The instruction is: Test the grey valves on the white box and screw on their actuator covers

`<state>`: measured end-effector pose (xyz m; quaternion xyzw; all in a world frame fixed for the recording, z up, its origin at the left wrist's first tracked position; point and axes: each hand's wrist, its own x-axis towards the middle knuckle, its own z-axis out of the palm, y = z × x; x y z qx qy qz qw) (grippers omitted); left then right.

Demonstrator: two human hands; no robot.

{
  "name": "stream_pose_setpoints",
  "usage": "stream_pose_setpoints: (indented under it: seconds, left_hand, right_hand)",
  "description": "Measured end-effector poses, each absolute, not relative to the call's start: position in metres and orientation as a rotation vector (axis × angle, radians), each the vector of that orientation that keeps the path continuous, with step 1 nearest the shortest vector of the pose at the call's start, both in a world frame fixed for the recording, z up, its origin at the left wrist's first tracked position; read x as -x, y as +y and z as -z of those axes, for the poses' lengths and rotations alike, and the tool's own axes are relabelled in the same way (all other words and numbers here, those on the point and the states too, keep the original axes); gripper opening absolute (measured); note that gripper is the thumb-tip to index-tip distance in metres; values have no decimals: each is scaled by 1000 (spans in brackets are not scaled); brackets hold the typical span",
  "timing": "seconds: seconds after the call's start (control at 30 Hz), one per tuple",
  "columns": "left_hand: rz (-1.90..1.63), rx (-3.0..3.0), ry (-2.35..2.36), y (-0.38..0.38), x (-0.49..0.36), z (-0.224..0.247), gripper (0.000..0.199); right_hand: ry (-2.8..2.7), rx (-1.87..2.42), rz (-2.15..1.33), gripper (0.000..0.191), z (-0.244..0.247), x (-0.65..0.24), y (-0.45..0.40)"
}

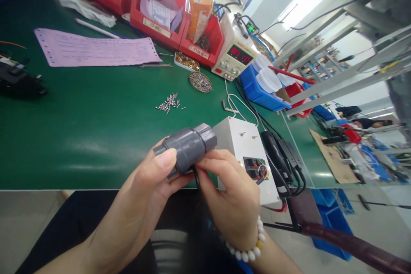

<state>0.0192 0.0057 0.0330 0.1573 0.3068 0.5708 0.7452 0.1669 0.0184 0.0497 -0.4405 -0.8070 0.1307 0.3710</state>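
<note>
A dark grey plastic cylindrical device point(186, 147) with a blocky end is held above the front edge of the green bench. My left hand point(152, 175) wraps round it from the left, thumb pressed along its upper side. From the device's underside a short black cable point(197, 178) hangs down between my hands. My right hand point(227, 188) is closed at the device's lower right side, its fingertips pinched where the cable comes out; those tips are partly hidden. Close to my right hand stands a white control box point(239, 150) with toggle switches and a black terminal.
Small screws point(168, 102) lie piled on the green bench point(96, 115), near a round dish of small parts point(201, 81) and a tray of brass pieces point(186, 61). Behind are red bins point(160, 30), a power supply point(233, 53) and a pink sheet point(96, 51). Black adapters point(279, 158) sit right.
</note>
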Motion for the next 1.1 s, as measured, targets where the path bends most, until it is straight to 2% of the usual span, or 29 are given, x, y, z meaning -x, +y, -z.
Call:
stream_pose_setpoints:
  seconds: [0.2, 0.33, 0.43, 0.53, 0.63, 0.7, 0.73, 0.93, 1.1]
  left_hand:
    - [-1294, -254, 745, 7, -22, -34, 35]
    - [-1279, -207, 831, 7, -22, -30, 33]
    - [-1231, -258, 830, 7, -17, -24, 37]
    - [-1201, -445, 833, 3, -11, -19, 51]
    - [-1231, -677, 967, -4, -8, -18, 77]
    - [-1241, -762, 1038, -10, -8, -17, 87]
    - [-1243, -792, 1044, -13, -9, -17, 86]
    - [-1190, -992, 905, -13, -13, -21, 66]
    - [-1172, -1089, 883, -10, -15, -26, 66]
  right_hand:
    - [-2116, 1154, -231, 19, -36, -159, 19]
    - [-2168, 1153, -316, 23, -29, -158, 20]
    - [-2249, 1128, -476, 20, -45, -167, 23]
    - [-2327, 1110, -661, 14, -76, -193, 38]
    - [-2046, 1351, -401, 12, -94, -237, 64]
    - [-1772, 1448, -298, 14, -89, -268, 83]
    - [-1721, 1486, -335, 20, -82, -280, 92]
    - [-1805, 1540, -516, 27, -44, -300, 109]
    - [-1807, 1508, -554, 28, -43, -295, 107]
